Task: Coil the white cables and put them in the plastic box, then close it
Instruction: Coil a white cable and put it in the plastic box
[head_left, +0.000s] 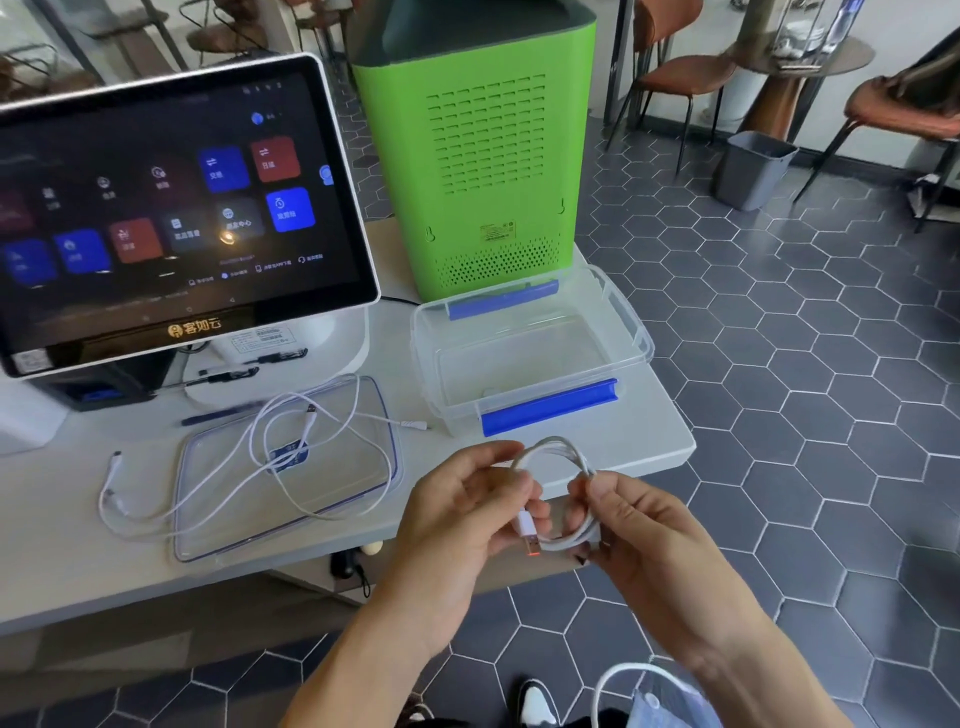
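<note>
Both hands hold one coiled white cable (563, 488) over the desk (78, 561) edge: left hand (467, 512) fingers pinch its USB plug end, right hand (623, 519) fingers curl round the loop (just before the open plastic box (524, 358)). Loose white cables (291, 467) lie on the lid (208, 525).

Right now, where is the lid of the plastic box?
In the head view, the lid lies flat on the white table, left of the open plastic box and in front of the touchscreen, with loose white cables on it.
</note>
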